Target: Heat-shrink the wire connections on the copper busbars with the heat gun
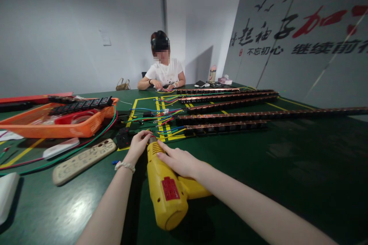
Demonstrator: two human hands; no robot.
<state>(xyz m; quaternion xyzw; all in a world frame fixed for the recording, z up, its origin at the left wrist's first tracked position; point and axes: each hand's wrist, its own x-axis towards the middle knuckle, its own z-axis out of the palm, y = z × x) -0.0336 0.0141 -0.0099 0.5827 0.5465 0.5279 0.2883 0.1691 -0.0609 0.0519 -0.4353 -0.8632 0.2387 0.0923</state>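
Note:
A yellow heat gun (165, 183) with a red label lies on the green table, its nozzle pointing away from me. My right hand (179, 160) rests over the front of its body, fingers together near the nozzle. Beside the nozzle, my left hand (140, 143) is pinched at the tip; what it holds is too small to make out. Thin coloured wires (174, 134) run from just beyond my hands to long black strips with copper-coloured lines (227, 127). A black square block (123, 138) sits left of my left hand.
An orange basket (94, 124) holding black parts stands at the left. Nearer are a beige power strip (84, 160), a white oblong piece (61, 148) and green and red cables. A person in a white shirt (166, 72) sits across the table.

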